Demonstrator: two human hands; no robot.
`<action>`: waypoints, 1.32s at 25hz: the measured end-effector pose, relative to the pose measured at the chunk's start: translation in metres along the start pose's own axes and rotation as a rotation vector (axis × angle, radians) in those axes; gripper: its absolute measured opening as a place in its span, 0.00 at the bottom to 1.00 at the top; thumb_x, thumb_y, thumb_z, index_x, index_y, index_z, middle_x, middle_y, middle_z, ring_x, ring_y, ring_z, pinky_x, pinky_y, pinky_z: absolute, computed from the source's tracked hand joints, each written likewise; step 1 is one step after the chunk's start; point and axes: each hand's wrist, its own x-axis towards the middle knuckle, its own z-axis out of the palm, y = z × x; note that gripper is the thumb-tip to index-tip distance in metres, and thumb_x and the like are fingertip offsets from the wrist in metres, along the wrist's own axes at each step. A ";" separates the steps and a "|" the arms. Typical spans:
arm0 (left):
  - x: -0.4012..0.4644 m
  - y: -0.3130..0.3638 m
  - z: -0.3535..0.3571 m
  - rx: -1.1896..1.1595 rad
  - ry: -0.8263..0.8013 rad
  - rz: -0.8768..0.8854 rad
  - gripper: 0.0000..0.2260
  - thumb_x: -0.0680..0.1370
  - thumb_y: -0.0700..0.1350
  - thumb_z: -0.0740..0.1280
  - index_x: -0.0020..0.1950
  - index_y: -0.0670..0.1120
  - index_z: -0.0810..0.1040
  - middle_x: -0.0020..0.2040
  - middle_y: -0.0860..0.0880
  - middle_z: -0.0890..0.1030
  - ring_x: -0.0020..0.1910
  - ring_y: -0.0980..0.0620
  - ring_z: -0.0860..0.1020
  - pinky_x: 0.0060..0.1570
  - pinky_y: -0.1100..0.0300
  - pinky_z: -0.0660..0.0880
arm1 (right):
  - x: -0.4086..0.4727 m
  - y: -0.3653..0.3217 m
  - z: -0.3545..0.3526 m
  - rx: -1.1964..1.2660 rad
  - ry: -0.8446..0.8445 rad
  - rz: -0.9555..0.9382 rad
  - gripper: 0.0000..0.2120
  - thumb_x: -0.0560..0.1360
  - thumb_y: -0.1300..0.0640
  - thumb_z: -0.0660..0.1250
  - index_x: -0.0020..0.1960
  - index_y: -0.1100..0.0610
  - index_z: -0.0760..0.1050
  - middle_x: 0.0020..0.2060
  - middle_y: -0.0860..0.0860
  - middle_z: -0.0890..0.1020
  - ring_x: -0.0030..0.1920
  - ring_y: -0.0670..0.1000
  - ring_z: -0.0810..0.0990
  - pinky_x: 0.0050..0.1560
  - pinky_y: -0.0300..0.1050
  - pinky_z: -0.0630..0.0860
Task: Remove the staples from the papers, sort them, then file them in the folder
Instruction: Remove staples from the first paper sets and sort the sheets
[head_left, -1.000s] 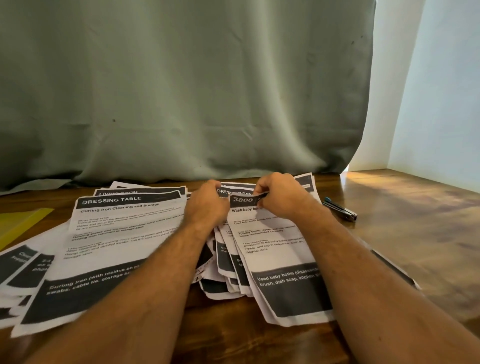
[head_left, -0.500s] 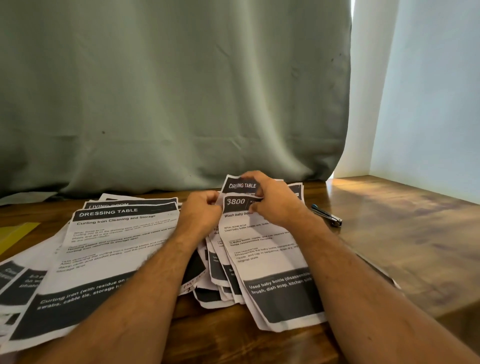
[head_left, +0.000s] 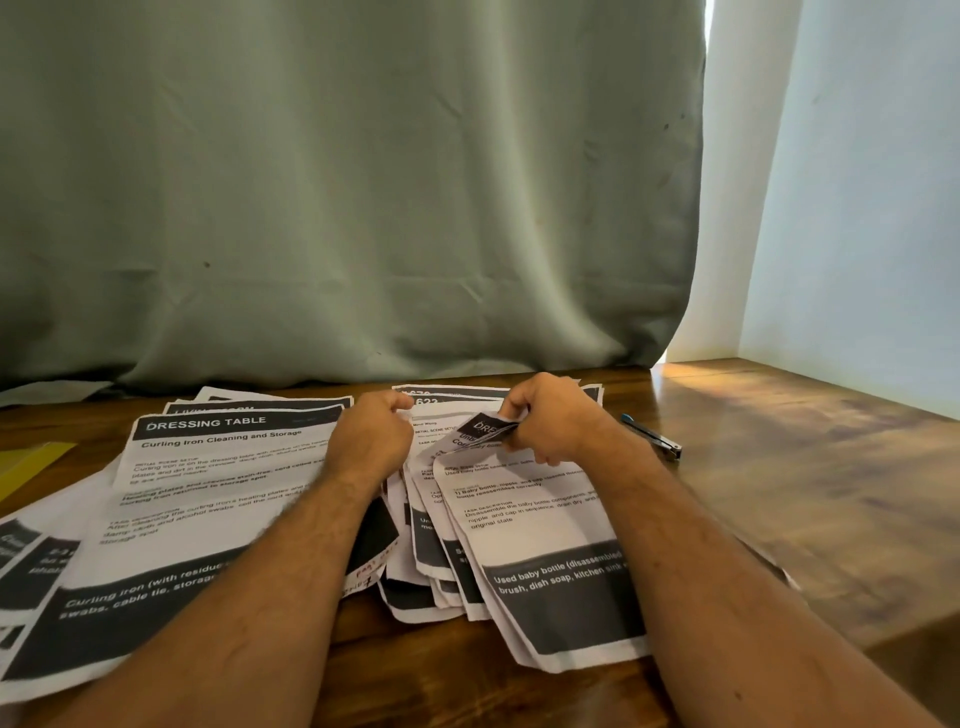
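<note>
A fanned stack of printed sheets (head_left: 540, 525) lies on the wooden table in front of me. My right hand (head_left: 553, 418) pinches the folded-down top corner of the uppermost sheets, its dark header curled under my fingers. My left hand (head_left: 371, 436) is curled into a fist at the stack's top left edge; what it pinches is hidden. A second spread of sheets headed "DRESSING TABLE" (head_left: 208, 499) lies to the left, partly under my left forearm. A yellow folder (head_left: 31, 462) shows at the far left edge.
A small metal tool with a blue tip (head_left: 652, 436) lies on the table (head_left: 779, 467) just right of my right hand. A green curtain (head_left: 337, 197) hangs behind the table. Pale walls meet at the right corner.
My right hand has bent the top corner of the upper sheets down and toward me, uncovering the headers of sheets beneath. My left hand stays at the stack's top left edge.
</note>
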 end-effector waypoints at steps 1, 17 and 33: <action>0.002 -0.001 0.002 0.104 -0.042 -0.003 0.14 0.82 0.43 0.64 0.68 0.48 0.77 0.67 0.46 0.78 0.64 0.47 0.75 0.66 0.49 0.72 | 0.000 -0.001 0.001 0.000 0.002 -0.002 0.07 0.75 0.62 0.72 0.47 0.51 0.80 0.45 0.49 0.81 0.37 0.48 0.77 0.31 0.37 0.74; 0.011 0.004 -0.002 -0.292 0.246 -0.011 0.05 0.80 0.43 0.68 0.56 0.46 0.80 0.53 0.48 0.84 0.51 0.49 0.82 0.47 0.54 0.80 | -0.002 -0.020 0.014 0.016 0.151 -0.175 0.03 0.74 0.56 0.74 0.47 0.51 0.84 0.42 0.47 0.84 0.42 0.46 0.81 0.48 0.43 0.80; 0.011 0.006 0.000 -0.582 0.163 -0.010 0.06 0.82 0.47 0.64 0.56 0.51 0.80 0.51 0.49 0.85 0.47 0.48 0.85 0.48 0.46 0.83 | 0.004 -0.017 0.012 -0.104 0.370 -0.239 0.07 0.76 0.53 0.69 0.53 0.49 0.81 0.48 0.48 0.83 0.50 0.50 0.79 0.54 0.52 0.79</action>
